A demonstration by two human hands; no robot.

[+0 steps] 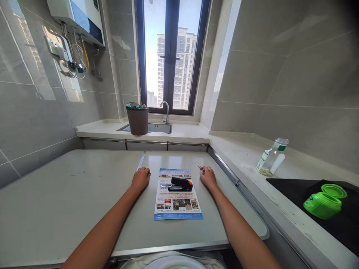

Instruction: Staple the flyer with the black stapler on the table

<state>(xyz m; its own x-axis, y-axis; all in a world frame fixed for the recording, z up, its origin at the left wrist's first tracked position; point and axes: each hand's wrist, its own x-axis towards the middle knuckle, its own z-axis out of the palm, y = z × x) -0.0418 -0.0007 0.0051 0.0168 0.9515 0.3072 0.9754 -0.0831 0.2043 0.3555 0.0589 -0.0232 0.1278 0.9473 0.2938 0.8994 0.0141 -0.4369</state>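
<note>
My left hand rests on the table left of a printed flyer, fingers curled; a tiny dark bit shows at its fingertips, too small to name. On the flyer's other side, my right hand is closed too, with a short thin metallic piece poking out by its fingers. Between the hands, a black stapler with a red-orange spot at its right end lies across the flyer, its upper arm raised from the base. A slim silvery part sticks out at its left end. Neither hand touches the stapler.
Around the white table runs a counter. It holds a brown bin before the sink and faucet, a tilted-looking glass jar, and a green open-lidded container on a black surface.
</note>
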